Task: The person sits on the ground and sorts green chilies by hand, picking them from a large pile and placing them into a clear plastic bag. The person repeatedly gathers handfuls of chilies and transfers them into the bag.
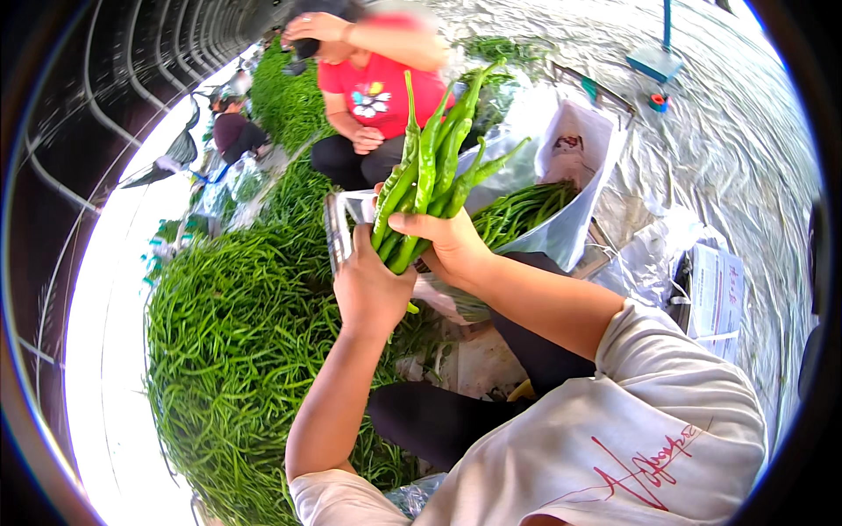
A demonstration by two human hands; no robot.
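A bunch of long green chili peppers stands upright between my hands, stems pointing up and fanned out. My left hand grips the lower ends from the left side. My right hand wraps the bunch from the right, its thumb lying across the front of the peppers; most of its other fingers are hidden behind them. To the left spreads a large heap of similar green peppers. Just beyond my right hand, more peppers lie inside a clear plastic bag.
A person in a red shirt sits opposite, one hand at the forehead. Another person crouches farther back. A metal-edged frame stands behind my left hand. At right are a tied box and a blue platform scale.
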